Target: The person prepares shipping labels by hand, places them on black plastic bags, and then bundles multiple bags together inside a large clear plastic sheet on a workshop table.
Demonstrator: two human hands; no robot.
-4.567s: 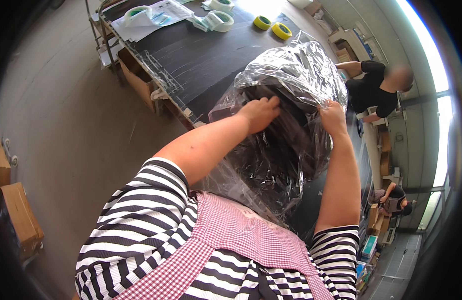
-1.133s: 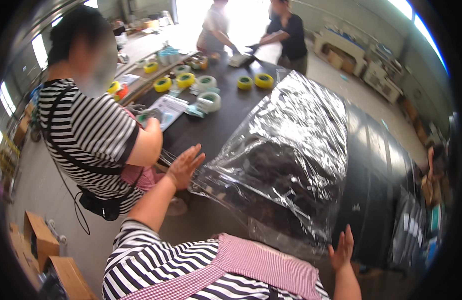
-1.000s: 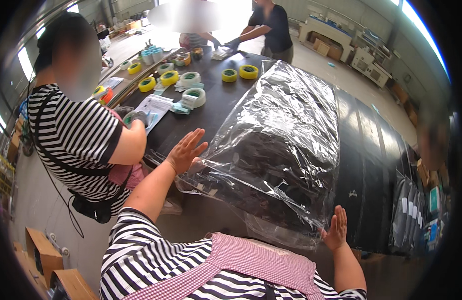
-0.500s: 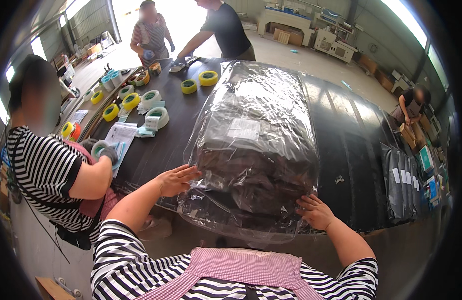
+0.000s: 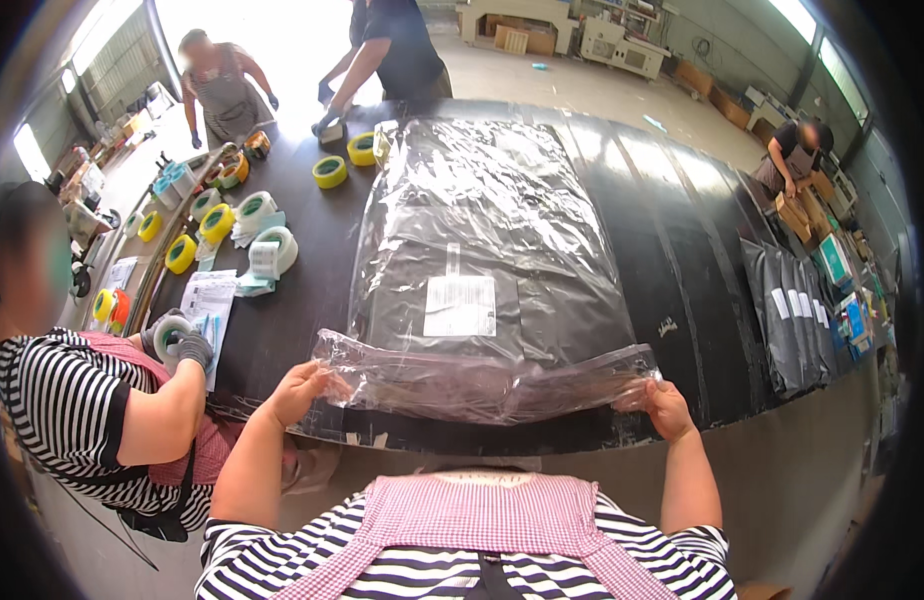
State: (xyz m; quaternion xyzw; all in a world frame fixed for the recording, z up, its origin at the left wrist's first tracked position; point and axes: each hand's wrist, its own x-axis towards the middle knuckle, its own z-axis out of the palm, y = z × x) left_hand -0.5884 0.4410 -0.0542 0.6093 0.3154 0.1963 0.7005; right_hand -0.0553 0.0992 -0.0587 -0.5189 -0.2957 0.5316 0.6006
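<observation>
A large clear plastic bag [image 5: 452, 390] lies on the dark table, with a flat black package [image 5: 402, 255] inside it. A white label [image 5: 460, 318] sits on the package near its lower middle. The bag's near end is folded up into a loose, wrinkled band across the package's near edge. My left hand [image 5: 300, 394] is closed on the band's left corner, and my right hand [image 5: 669, 410] pinches its right corner. Both hands are at the table's near edge, holding the film stretched between them.
Rolls of yellow tape [image 5: 330, 172] and pale tape rolls [image 5: 273, 252] stand on the left side of the table [image 5: 652, 330]. A co-worker with gloved hands [image 5: 192, 348] holds a roll beside papers [image 5: 208, 300]. Grey packages [image 5: 772, 320] lie at right; other people work farther off.
Both hands have gone from lying on the bag to gripping its near corners. The bag's open end is now folded back over the package, which lies flatter with its label nearer me.
</observation>
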